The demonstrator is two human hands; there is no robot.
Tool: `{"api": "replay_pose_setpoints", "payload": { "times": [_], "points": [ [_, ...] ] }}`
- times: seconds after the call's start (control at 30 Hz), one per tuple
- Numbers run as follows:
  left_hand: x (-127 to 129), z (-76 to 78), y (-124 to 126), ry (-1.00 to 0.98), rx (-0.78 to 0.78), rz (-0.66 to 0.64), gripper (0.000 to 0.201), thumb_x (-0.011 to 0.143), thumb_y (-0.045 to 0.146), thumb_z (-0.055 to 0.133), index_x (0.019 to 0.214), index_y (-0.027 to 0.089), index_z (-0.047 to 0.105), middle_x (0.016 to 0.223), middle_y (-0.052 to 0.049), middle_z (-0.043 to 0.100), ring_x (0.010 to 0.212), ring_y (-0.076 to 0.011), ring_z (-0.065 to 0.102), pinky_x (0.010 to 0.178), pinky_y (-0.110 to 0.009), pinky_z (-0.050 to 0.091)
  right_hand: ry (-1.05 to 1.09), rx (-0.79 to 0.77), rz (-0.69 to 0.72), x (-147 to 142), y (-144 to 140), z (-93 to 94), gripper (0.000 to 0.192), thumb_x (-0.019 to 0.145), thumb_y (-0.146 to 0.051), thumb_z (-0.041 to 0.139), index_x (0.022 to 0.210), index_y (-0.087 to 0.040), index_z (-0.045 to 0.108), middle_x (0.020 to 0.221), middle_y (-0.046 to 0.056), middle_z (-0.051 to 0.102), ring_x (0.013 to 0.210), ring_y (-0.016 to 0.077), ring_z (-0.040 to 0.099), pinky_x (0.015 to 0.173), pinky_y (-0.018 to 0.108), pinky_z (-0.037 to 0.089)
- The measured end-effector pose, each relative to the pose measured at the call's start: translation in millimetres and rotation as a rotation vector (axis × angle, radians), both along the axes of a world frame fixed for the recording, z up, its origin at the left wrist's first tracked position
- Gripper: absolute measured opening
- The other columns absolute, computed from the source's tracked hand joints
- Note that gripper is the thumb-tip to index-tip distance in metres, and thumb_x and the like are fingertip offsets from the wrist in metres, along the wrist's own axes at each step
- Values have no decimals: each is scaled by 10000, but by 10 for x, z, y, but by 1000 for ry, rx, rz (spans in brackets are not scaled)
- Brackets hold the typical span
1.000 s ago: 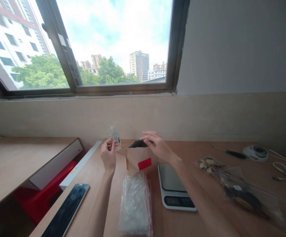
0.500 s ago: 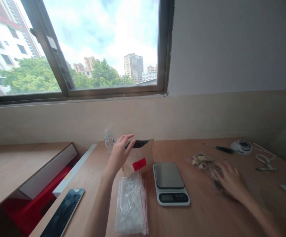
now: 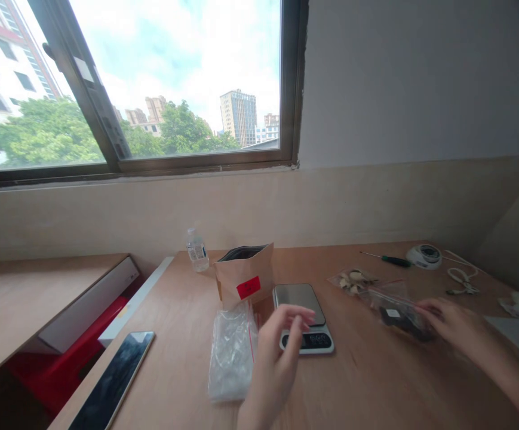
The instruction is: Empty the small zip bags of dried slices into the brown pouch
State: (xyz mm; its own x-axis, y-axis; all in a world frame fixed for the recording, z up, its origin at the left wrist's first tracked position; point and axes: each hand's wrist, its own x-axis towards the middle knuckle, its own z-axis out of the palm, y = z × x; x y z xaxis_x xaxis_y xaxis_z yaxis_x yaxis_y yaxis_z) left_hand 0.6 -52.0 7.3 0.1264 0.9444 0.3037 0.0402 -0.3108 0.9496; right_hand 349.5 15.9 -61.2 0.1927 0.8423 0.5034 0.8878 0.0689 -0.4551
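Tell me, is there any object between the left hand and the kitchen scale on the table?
Nothing visible. The left hand hovers with open fingers right at the scale, partly overlapping its near-left corner; the clear plastic bags lie to its left.

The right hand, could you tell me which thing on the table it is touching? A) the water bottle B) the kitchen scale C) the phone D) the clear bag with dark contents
D: the right hand rests its fingers on the clear bag with dark contents, well to the right of the kitchen scale, while the left hand hovers in front of that scale.
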Motion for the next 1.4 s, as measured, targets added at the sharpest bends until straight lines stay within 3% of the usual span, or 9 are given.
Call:
{"api": "replay_pose_setpoints", "payload": {
  "times": [0.1,0.2,0.3,0.43,0.57,0.77,0.97,1.4],
  "points": [
    [272,-209,-136,-113,-120,-95,314,890,400,411,936,171,622,837,-82,635,765,-162,579,719,-270,444,46,-3,59,-580,-287,308,405,750,-651,447,698,-293,630,767,106,673,615,242,624,550,346,435],
    [452,-347,-213,-182,-158,-83,324,884,432,411,958,171,587,791,-58,595,661,-128,527,630,-241,415,197,102,171,-1335,-589,474,344,799,-555,471,718,-257,622,755,71,669,646,222,630,573,311,477],
    [434,-406,-269,-205,-168,34,316,879,468,397,883,184,535,691,-9,507,569,-109,445,548,-224,371,349,136,352,-1948,-811,455,257,847,-439,486,779,-239,633,759,52,665,675,188,641,586,257,502],
    [212,-433,-321,-168,-148,236,303,860,489,425,764,204,463,697,3,469,665,-129,463,659,-234,396,441,82,562,-2344,-953,381,233,891,-341,444,825,-224,635,800,49,652,738,170,638,642,232,504],
    [80,-479,-302,-180,-194,339,372,816,535,472,663,199,417,660,17,427,668,-125,435,677,-231,389,483,-19,660,-2456,-978,394,253,910,-301,409,799,-217,619,795,42,632,736,165,619,650,230,487],
    [55,-450,-305,-227,-332,227,428,782,596,454,631,202,375,534,62,322,453,-82,303,440,-214,280,564,25,615,-2524,-1004,376,243,897,-315,444,762,-204,612,750,39,622,677,160,594,616,229,470],
    [-15,-401,-389,-57,-213,354,316,852,440,399,657,193,429,593,26,426,560,-114,390,522,-223,338,646,-26,670,-2556,-1083,418,237,891,-315,457,787,-188,628,828,61,637,790,181,604,712,248,484],
    [-86,-451,-281,-93,-135,118,350,856,442,430,620,193,360,543,59,323,491,-81,335,463,-202,280,734,-188,704,-2426,-1028,422,197,848,-315,517,807,-173,647,835,46,661,756,166,633,706,238,502]
  ]
}}
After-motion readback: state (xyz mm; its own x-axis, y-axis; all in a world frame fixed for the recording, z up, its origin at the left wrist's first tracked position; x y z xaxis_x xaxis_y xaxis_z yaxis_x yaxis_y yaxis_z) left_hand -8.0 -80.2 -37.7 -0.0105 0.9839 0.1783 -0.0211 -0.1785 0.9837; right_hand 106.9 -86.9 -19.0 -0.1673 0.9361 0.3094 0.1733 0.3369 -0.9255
